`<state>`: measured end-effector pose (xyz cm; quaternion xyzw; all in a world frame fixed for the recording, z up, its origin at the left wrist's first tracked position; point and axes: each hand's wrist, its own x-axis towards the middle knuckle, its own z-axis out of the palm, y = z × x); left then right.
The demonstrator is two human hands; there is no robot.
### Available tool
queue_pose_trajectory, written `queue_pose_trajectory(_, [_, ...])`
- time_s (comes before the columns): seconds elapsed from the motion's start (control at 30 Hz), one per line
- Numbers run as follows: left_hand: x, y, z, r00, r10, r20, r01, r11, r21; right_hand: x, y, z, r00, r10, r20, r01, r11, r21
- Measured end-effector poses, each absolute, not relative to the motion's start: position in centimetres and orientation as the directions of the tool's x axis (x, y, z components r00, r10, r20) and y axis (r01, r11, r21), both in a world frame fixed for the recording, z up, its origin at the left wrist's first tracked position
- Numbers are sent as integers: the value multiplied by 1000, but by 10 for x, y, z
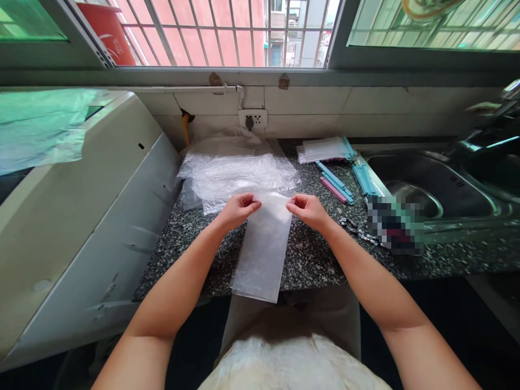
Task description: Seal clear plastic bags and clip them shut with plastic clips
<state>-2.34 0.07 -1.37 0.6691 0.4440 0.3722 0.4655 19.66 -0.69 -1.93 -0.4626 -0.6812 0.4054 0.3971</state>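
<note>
My left hand (239,210) and my right hand (309,209) both pinch the far edge of a clear plastic bag (262,254). The bag lies flat on the speckled dark counter (312,254) and hangs a little over its front edge. Each hand grips one top corner, fingers closed. Just behind the hands lies a heap of more clear plastic bags (235,173).
A white appliance (81,216) stands to the left. Blue and pink sealing clips (337,187) lie right of the bags, with a white packet (320,149) behind them. A steel sink (430,187) and tap are at the right. A wall socket (252,118) sits under the window.
</note>
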Motion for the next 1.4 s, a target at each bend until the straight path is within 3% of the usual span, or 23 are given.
queue_pose_trajectory(0.27, [-23, -1, -13, 337, 939, 68, 268, -165, 949, 196, -7, -21, -236, 952, 197, 347, 271, -898])
queue_pose_trajectory(0.43, [-21, -1, -17, 319, 934, 162, 131, -212, 968, 199, -5, -21, -122, 965, 231, 323, 258, -911])
queue_pose_trajectory(0.57, [-22, -4, -21, 433, 873, 224, 129, -306, 943, 201, -2, -22, -81, 970, 231, 321, 245, -915])
queue_pose_trajectory(0.67, [-23, -4, -22, 406, 863, 300, 115, -374, 920, 201, -3, -20, -66, 970, 236, 306, 244, -920])
queue_pose_trajectory(0.8, [-25, -5, -16, 446, 844, 296, 245, -434, 867, 199, -4, -18, -61, 971, 233, 294, 240, -925])
queue_pose_trajectory(0.93, [-22, -6, -11, 519, 817, 250, 278, -437, 855, 197, -5, -20, -78, 970, 231, 281, 243, -928])
queue_pose_trajectory(1.17, [-20, -1, -21, 436, 873, 218, 190, -325, 926, 196, -7, -20, -171, 965, 200, 256, 239, -937])
queue_pose_trajectory(1.4, [-11, -10, -21, 583, 768, 263, 303, -507, 807, 192, -11, -16, -305, 949, 82, 239, 159, -958])
